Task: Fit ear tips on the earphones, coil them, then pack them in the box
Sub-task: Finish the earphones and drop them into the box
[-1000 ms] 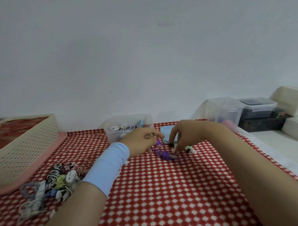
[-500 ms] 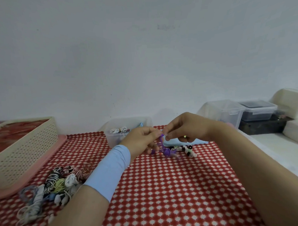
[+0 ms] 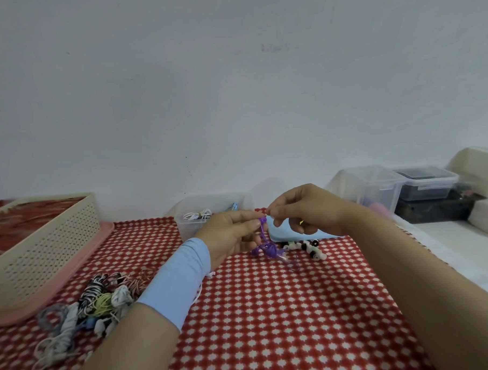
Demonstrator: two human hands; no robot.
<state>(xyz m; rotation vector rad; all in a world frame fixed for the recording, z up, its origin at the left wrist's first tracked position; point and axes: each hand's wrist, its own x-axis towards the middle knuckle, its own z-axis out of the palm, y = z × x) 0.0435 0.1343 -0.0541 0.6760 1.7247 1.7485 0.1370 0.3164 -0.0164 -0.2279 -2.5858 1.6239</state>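
Both hands rose off the worktop (image 3: pixel 271 318). Left hand (image 3: pixel 231 233) pinched the purple earphones (image 3: pixel 269 249) by one bud (image 3: pixel 262 220) at frame centre, cable hanging near-vertical. Right hand (image 3: pixel 305 213) fingers (image 3: pixel 276 211), pinched narrow, sat just right of the bud; contents unclear.

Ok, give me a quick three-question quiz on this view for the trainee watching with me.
1. True or false: the purple earphones lie wholly on the checked cloth, with neither hand touching them.
2. Where is the pile of coiled earphones? A) in the cream basket B) on the cloth beside the left forearm C) in the clear box
3. Fill in: the light blue sleeve is on the ___ wrist.
Key: 1 false, the left hand and right hand pinch the bud end, held up off the cloth. 2 B. 3 left.
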